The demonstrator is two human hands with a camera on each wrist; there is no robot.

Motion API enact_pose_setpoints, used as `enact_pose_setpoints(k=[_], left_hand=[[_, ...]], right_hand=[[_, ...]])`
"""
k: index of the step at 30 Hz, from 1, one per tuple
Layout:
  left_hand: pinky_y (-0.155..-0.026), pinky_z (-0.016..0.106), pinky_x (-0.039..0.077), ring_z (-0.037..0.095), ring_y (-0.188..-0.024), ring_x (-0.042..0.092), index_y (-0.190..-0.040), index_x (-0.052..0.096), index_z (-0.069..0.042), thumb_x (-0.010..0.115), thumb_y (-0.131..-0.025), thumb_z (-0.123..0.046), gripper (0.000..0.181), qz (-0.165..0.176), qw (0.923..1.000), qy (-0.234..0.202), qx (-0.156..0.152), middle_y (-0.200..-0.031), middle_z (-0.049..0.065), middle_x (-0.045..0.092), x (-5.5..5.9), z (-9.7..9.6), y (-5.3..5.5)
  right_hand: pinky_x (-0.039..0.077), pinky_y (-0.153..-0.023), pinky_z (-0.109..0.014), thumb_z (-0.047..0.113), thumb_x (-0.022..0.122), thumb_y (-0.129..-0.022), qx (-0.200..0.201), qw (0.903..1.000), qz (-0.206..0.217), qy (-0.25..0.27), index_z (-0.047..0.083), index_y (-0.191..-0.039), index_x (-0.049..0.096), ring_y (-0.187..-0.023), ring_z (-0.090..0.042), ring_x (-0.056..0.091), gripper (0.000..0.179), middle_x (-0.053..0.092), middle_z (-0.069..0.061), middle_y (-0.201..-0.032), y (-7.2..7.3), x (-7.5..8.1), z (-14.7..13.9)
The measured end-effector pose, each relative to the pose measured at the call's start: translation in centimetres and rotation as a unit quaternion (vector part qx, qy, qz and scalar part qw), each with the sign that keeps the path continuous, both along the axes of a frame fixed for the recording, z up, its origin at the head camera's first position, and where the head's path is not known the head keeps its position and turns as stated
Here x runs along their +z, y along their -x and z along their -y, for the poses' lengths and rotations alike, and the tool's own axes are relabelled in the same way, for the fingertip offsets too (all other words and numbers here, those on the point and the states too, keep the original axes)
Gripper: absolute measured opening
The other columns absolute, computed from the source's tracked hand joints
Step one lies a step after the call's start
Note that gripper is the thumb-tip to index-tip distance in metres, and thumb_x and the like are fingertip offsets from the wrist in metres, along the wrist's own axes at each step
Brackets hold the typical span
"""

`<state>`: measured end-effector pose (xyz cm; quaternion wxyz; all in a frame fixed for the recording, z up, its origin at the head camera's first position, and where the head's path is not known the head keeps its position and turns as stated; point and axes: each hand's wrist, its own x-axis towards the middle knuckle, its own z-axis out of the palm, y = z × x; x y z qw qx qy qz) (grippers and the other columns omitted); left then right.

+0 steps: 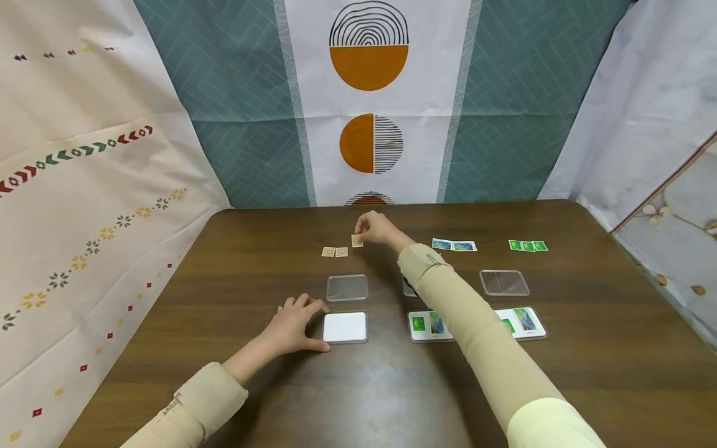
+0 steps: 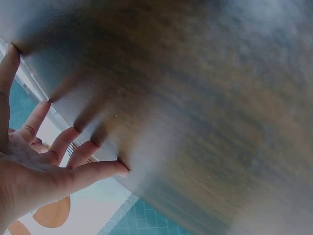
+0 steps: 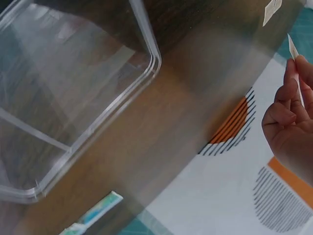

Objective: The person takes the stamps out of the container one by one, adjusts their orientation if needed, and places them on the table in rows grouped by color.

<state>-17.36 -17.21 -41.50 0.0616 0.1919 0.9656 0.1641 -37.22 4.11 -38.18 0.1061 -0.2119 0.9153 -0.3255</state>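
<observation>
My right hand pinches a small beige stamp between thumb and fingertips, at the far side of the table. In the right wrist view that stamp stands up, tilted, from the fingertips. Two similar beige stamps lie just left of it. My left hand rests on the table with fingers spread, thumb and index finger at the left corners of a shallow clear case with a blank white card. The left wrist view shows the fingertips on the wood. Behind the case lies a clear lid.
Two more cases with stamped cards lie to the right, partly under my right forearm. Behind them are clear lids, one mostly hidden. Blue picture stamps and green stamps lie at the back right.
</observation>
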Motion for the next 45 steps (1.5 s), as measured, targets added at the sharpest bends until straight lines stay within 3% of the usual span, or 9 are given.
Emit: enact_pose_setpoints(k=[3, 8, 11, 17, 22, 33, 42, 44, 45], left_hand=[[-0.086, 0.073, 0.035, 0.041, -0.106, 0.048, -0.114, 0.059, -0.019, 0.085, -0.062, -0.044, 0.063, 0.002, 1.0000, -0.001, 0.001, -0.112, 0.011, 0.053, 0.1, 0.2, 0.0], [-0.086, 0.073, 0.035, 0.039, -0.104, 0.048, -0.114, 0.059, -0.019, 0.085, -0.062, -0.045, 0.063, 0.005, 1.0000, -0.001, 0.003, -0.111, 0.011, 0.053, 0.2, 0.3, 0.1], [-0.086, 0.073, 0.035, 0.038, -0.103, 0.048, -0.114, 0.059, -0.019, 0.085, -0.062, -0.045, 0.063, 0.004, 1.0000, 0.000, -0.001, -0.111, 0.011, 0.053, 0.2, 0.2, 0.2], [-0.087, 0.073, 0.035, 0.039, -0.104, 0.048, -0.114, 0.059, -0.021, 0.084, -0.062, -0.046, 0.063, 0.008, 1.0000, 0.003, 0.000, -0.112, 0.011, 0.053, 0.1, 0.3, 0.3], [-0.087, 0.072, 0.036, 0.038, -0.104, 0.048, -0.113, 0.059, -0.021, 0.085, -0.062, -0.046, 0.063, 0.007, 1.0000, 0.004, 0.001, -0.112, 0.011, 0.053, 0.2, 0.3, 0.3], [-0.085, 0.073, 0.036, 0.039, -0.103, 0.049, -0.112, 0.059, -0.021, 0.085, -0.061, -0.045, 0.062, 0.006, 1.0000, 0.004, 0.000, -0.111, 0.011, 0.053, 0.1, 0.2, 0.2], [-0.085, 0.073, 0.036, 0.039, -0.103, 0.049, -0.112, 0.060, -0.020, 0.085, -0.061, -0.045, 0.062, 0.006, 1.0000, 0.000, -0.002, -0.110, 0.010, 0.053, 0.0, 0.1, 0.1], [-0.085, 0.074, 0.036, 0.039, -0.103, 0.049, -0.112, 0.060, -0.020, 0.085, -0.061, -0.045, 0.062, 0.005, 1.0000, 0.000, -0.002, -0.110, 0.010, 0.053, 0.1, 0.2, 0.1], [-0.085, 0.074, 0.036, 0.039, -0.103, 0.049, -0.112, 0.060, -0.020, 0.085, -0.061, -0.045, 0.062, 0.005, 1.0000, 0.000, -0.001, -0.110, 0.010, 0.053, 0.1, 0.2, 0.1]], right_hand=[[0.048, -0.074, -0.031, 0.010, 0.078, -0.074, 0.012, 0.9998, 0.013, 0.002, 0.007, -0.086, 0.068, -0.076, -0.018, 0.059, 0.016, 0.068, -0.006, -0.080, 3.3, -3.1, 0.4], [0.045, -0.068, -0.028, 0.021, 0.085, -0.065, 0.045, 0.9988, 0.001, 0.021, 0.019, -0.075, 0.068, -0.070, -0.012, 0.058, 0.020, 0.069, 0.005, -0.073, 12.0, -12.4, 0.6], [0.046, -0.069, -0.029, 0.022, 0.084, -0.067, 0.029, 0.9993, 0.024, 0.001, 0.019, -0.079, 0.070, -0.073, -0.012, 0.059, 0.019, 0.071, 0.006, -0.079, 14.0, -14.8, 0.9], [0.050, -0.065, -0.029, 0.017, 0.083, -0.068, 0.005, 0.9974, 0.065, -0.030, 0.017, -0.082, 0.071, -0.070, -0.015, 0.061, 0.019, 0.071, 0.003, -0.083, 12.8, -14.1, 1.3], [0.048, -0.072, -0.030, 0.021, 0.085, -0.066, -0.007, 0.9977, 0.044, -0.051, 0.019, -0.081, 0.071, -0.074, -0.016, 0.062, 0.020, 0.071, 0.003, -0.080, 12.1, -13.2, 1.7], [0.045, -0.072, -0.036, 0.021, 0.083, -0.062, -0.017, 0.9936, -0.039, -0.105, 0.028, -0.064, 0.066, -0.080, -0.020, 0.055, 0.018, 0.064, 0.008, -0.076, 15.1, -17.8, 2.4], [0.043, -0.068, -0.031, 0.016, 0.077, -0.071, -0.010, 0.9935, -0.028, -0.110, 0.024, -0.070, 0.065, -0.077, -0.017, 0.054, 0.014, 0.064, 0.006, -0.077, 8.8, -11.7, 2.1], [0.043, -0.066, -0.029, 0.018, 0.077, -0.071, -0.005, 0.9940, -0.031, -0.104, 0.024, -0.066, 0.063, -0.074, -0.016, 0.053, 0.016, 0.062, 0.008, -0.073, 7.8, -10.4, 2.2], [0.044, -0.068, -0.029, 0.022, 0.079, -0.070, -0.006, 0.9938, -0.026, -0.108, 0.027, -0.066, 0.063, -0.076, -0.015, 0.055, 0.017, 0.062, 0.009, -0.075, 8.8, -11.4, 2.2]])
